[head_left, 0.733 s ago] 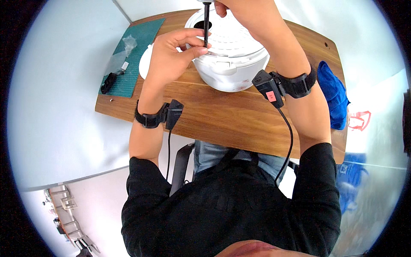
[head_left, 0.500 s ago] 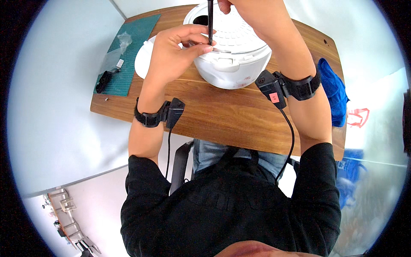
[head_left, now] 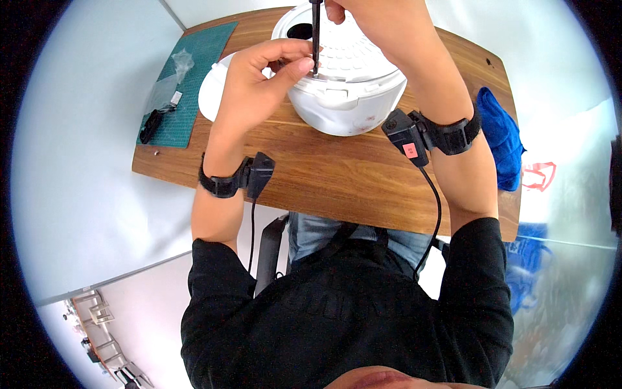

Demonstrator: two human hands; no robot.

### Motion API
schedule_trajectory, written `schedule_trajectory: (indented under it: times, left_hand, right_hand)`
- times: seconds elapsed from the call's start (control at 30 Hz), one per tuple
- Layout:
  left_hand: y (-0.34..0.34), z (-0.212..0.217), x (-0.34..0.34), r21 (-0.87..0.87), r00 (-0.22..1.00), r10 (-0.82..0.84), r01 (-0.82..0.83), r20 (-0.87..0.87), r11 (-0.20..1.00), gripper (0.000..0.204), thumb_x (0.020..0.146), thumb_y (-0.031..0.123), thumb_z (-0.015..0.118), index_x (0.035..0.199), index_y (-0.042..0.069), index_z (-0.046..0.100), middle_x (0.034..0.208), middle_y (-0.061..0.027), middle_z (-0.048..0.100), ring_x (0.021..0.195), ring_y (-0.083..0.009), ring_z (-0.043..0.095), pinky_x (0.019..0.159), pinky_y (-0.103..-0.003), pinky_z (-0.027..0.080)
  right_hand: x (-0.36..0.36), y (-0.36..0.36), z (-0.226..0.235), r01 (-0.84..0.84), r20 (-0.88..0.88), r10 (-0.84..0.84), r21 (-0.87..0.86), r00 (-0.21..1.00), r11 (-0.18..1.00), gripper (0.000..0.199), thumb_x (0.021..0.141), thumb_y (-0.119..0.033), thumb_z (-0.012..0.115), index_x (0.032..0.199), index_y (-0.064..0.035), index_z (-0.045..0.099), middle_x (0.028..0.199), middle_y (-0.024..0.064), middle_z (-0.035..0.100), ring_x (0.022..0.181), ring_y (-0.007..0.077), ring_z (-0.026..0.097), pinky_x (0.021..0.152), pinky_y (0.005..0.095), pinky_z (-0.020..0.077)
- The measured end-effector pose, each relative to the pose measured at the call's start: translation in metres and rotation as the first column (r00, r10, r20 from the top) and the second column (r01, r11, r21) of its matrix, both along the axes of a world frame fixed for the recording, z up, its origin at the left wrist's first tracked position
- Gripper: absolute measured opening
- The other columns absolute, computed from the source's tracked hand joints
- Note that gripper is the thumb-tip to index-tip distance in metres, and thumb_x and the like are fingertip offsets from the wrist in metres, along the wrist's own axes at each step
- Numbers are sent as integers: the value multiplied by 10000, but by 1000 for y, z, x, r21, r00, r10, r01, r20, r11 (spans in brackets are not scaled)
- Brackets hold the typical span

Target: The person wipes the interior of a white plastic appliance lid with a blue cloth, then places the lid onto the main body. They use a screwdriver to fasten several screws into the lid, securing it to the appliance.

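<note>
Hands on a black screwdriver (head_left: 315, 32) — left hand (head_left: 259, 84) pinching its shaft, right hand (head_left: 363, 16) gripping its top — over white cooker (head_left: 350, 97) near table's far edge.

A crumpled clear plastic bag (head_left: 170, 81) lies on the green cutting mat (head_left: 194, 78) at the table's far left corner, with a small white rectangular tag (head_left: 176, 98) just beside its near end. A small pinkish-red rectangular label (head_left: 410, 150) sits on the black box-shaped device (head_left: 407, 136) strapped to the right wrist.
</note>
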State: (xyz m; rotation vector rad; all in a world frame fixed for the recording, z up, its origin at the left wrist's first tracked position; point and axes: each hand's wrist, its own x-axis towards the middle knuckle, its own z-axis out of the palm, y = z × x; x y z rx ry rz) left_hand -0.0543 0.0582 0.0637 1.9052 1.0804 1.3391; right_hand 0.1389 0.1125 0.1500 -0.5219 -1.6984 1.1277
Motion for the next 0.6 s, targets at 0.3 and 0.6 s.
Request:
schedule_trajectory:
  times: [0.3,0.6]
  left_hand:
    - [-5,-5,17,46,989,146,-147,31,988,132,884,142,817,966,41,794,871,-29,761,779,-84,636,707,-251,479]
    - [-6,-3,16,89,988,147,-142,-50,986,146,921,128,767,1039,49,800,927,-59,764,836,-118,661,757,-257,502]
  right_hand:
    - [-2,-6,5,24,124,-42,149,991,989,439,941,-267,783,1201,54,635,902,26,671,742,64,562,653,251,490]
    - [-4,19,-13,-452,-191,440,-23,878,892,352,989,-188,698,1258,19,606,1036,41,681,929,92,600,834,246,498]
